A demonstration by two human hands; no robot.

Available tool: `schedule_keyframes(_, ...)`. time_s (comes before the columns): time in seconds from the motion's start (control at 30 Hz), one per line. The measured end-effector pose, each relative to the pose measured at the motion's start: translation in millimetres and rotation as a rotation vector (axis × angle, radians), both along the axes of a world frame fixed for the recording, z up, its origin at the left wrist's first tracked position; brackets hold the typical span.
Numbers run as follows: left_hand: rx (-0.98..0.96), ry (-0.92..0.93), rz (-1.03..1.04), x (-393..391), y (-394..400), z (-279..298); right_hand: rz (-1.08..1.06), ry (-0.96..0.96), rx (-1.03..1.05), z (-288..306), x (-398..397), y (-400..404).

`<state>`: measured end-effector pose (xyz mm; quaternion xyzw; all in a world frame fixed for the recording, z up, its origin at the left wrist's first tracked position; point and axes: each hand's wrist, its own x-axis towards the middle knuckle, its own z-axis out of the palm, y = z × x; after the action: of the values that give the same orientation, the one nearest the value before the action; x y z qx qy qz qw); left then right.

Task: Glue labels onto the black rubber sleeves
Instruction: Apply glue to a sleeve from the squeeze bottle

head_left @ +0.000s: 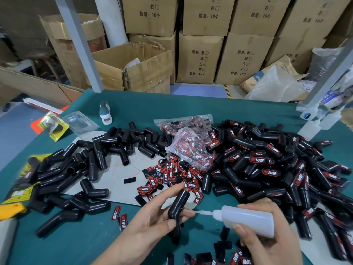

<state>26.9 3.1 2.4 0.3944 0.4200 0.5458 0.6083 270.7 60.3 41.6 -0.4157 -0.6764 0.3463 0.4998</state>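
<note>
The left hand [152,222] reaches in from the lower centre, palm turned inward, thumb and fingers curled round a sleeve [176,209], forefinger stretched along its upper end. The right hand [267,238] comes in from the lower right, fingers wrapped over a bottle [246,219], thumb pressed beneath.

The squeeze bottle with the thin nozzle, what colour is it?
Translucent white plastic squeeze bottle, gripped by the right hand; the head view shows it clearly.
</note>
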Motion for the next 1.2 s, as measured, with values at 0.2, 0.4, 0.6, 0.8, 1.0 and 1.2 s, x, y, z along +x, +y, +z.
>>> schedule_keyframes(0.2,0.005,0.024,0.002,-1.7,1.3,0.3,0.033,0.011,-0.001,0.2,0.1,1.9)
schedule_keyframes(0.4,0.024,0.039,0.002,-2.5,0.8,0.2,0.038,0.010,0.026,-0.4,-0.5,3.1)
schedule_keyframes(0.6,0.011,0.048,-0.008,-1.3,0.7,3.6,0.028,-0.009,0.015,2.9,-1.0,3.9)
schedule_keyframes(0.8,0.028,0.059,-0.026,-0.5,0.1,6.6,0.032,0.002,0.034,2.8,-2.1,3.7)
schedule_keyframes(1.0,0.024,0.054,-0.025,0.4,-0.1,8.1,0.037,0.021,0.070,-0.4,-1.6,4.0)
schedule_keyframes(1.2,0.020,0.063,-0.029,-0.1,0.2,8.3,0.042,0.019,0.067,0.8,-1.9,4.3)
